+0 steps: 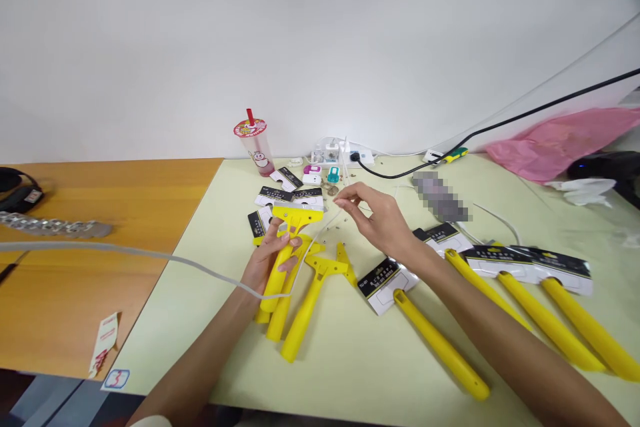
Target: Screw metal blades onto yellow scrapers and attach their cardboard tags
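My left hand is closed around a yellow scraper, its head tilted up and a metal blade edge along the top. Thumb and forefinger of my right hand are pinched together right of the scraper head; what is between them is too small to tell. A pale cable crosses in front of the held handle and runs up to those fingertips; whether they grip it is unclear. Below my left hand lie more yellow scrapers, beside a loose yellow piece. Small bits, possibly screws, are scattered beyond them.
Yellow handles and black-and-white cards lie around my right forearm. At the wall are a drink cup with a straw, a power strip and a black cable. A pink bag lies far right; an orange table adjoins left.
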`<state>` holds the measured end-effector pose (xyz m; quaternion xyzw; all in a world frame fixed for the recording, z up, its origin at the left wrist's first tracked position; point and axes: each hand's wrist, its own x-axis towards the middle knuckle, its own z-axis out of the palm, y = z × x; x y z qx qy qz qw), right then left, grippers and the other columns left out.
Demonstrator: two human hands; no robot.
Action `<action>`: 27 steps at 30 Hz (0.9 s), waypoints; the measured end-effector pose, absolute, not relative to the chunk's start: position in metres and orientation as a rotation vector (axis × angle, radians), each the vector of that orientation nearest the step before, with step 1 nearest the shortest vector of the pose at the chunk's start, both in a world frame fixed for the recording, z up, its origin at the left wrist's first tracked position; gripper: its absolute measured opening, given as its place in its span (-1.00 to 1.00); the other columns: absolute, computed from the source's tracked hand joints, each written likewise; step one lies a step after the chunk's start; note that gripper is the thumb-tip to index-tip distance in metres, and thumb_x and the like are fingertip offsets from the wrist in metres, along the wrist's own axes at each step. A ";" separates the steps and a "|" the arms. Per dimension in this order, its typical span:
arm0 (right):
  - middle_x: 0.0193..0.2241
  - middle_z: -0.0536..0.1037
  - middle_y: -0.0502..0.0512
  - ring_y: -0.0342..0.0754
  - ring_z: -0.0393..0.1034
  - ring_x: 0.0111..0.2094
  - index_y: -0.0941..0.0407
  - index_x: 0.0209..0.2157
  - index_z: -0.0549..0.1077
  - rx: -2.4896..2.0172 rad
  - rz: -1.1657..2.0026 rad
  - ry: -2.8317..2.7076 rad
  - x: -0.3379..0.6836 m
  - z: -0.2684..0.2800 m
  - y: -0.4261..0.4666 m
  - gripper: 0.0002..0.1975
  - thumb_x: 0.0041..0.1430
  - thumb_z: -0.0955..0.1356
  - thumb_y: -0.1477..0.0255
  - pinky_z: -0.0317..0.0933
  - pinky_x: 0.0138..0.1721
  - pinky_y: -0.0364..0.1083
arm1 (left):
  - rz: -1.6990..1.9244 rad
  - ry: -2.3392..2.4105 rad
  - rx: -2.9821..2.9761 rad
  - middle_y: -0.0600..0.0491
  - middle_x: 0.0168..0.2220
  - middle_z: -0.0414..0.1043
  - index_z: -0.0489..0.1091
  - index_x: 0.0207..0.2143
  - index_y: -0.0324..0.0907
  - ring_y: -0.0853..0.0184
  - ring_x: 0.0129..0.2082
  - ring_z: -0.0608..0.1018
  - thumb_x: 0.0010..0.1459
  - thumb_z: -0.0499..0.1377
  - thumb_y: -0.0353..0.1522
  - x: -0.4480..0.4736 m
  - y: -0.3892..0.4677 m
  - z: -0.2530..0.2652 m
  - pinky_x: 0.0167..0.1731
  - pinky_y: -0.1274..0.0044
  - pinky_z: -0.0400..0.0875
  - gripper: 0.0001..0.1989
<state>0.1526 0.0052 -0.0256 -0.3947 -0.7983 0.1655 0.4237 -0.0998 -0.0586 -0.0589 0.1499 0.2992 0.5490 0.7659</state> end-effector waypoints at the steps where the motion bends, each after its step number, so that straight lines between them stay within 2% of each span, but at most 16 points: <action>1: -0.04 0.66 0.25 0.11 0.58 -0.13 0.06 -0.05 0.49 -1.078 0.326 -2.047 0.157 -0.027 0.008 -0.80 0.60 0.28 0.28 0.44 -0.09 0.05 | 1.192 0.646 0.331 0.07 -0.03 0.41 0.38 0.11 0.04 0.55 -0.35 0.55 0.11 0.42 -0.57 -0.100 -0.059 -0.060 -0.70 0.83 0.14 -0.41; 3: 0.18 0.52 0.46 0.23 0.56 -0.04 0.13 -0.03 0.48 -1.348 0.072 -2.159 0.168 -0.033 0.013 -0.78 0.59 0.23 0.35 0.42 -0.04 0.15 | 1.186 0.638 0.347 0.07 -0.07 0.39 0.38 0.06 0.01 0.53 -0.33 0.55 0.12 0.43 -0.56 -0.101 -0.058 -0.061 -0.70 0.83 0.14 -0.46; 5: 0.30 0.35 0.62 0.35 0.52 0.04 0.18 -0.05 0.49 -1.620 -0.185 -2.241 0.183 -0.045 0.015 -0.75 0.57 0.21 0.40 0.36 0.03 0.26 | 1.184 0.627 0.368 0.08 -0.10 0.38 0.37 0.01 -0.01 0.49 -0.31 0.56 0.11 0.45 -0.55 -0.102 -0.058 -0.063 -0.70 0.81 0.15 -0.49; 8: 0.32 0.30 0.65 0.41 0.45 0.14 0.20 -0.06 0.52 -1.768 -0.386 -2.325 0.213 -0.071 0.011 -0.72 0.56 0.20 0.43 0.28 0.13 0.32 | 1.195 0.599 0.394 0.08 -0.12 0.38 0.37 -0.03 -0.02 0.46 -0.30 0.56 0.08 0.48 -0.55 -0.104 -0.057 -0.065 -0.69 0.79 0.14 -0.49; 11: 0.32 0.30 0.63 0.46 0.36 0.26 0.18 -0.05 0.55 -1.833 -0.501 -2.289 0.243 -0.101 0.005 -0.69 0.57 0.22 0.35 0.20 0.23 0.39 | 1.206 0.563 0.422 0.09 -0.14 0.39 0.39 -0.03 -0.01 0.45 -0.29 0.55 0.07 0.49 -0.55 -0.105 -0.058 -0.064 -0.69 0.80 0.11 -0.49; 14: 0.34 0.31 0.60 0.55 0.20 0.41 0.18 -0.07 0.57 -1.977 -0.518 -2.227 0.266 -0.122 0.002 -0.69 0.56 0.24 0.30 0.12 0.30 0.45 | 1.216 0.522 0.447 0.10 -0.18 0.39 0.41 -0.04 -0.01 0.44 -0.32 0.54 0.03 0.52 -0.52 -0.106 -0.061 -0.060 -0.71 0.80 0.07 -0.48; 18: 0.35 0.37 0.46 0.55 0.05 0.50 0.10 -0.07 0.60 -2.061 -0.444 -2.162 0.279 -0.132 0.005 -0.68 0.54 0.26 0.25 0.12 0.31 0.46 | 1.236 0.497 0.457 0.12 -0.22 0.40 0.44 -0.05 0.00 0.46 -0.34 0.53 0.00 0.55 -0.49 -0.105 -0.063 -0.058 -0.73 0.81 0.05 -0.47; 27: 0.34 0.36 0.52 0.59 0.08 0.49 0.10 0.00 0.64 -2.122 -0.304 -2.145 0.293 -0.135 0.015 -0.56 0.54 0.21 0.17 0.16 0.31 0.46 | 1.249 0.491 0.480 0.12 -0.20 0.41 0.43 -0.06 0.02 0.46 -0.33 0.56 0.01 0.55 -0.48 -0.106 -0.065 -0.055 -0.73 0.80 0.12 -0.48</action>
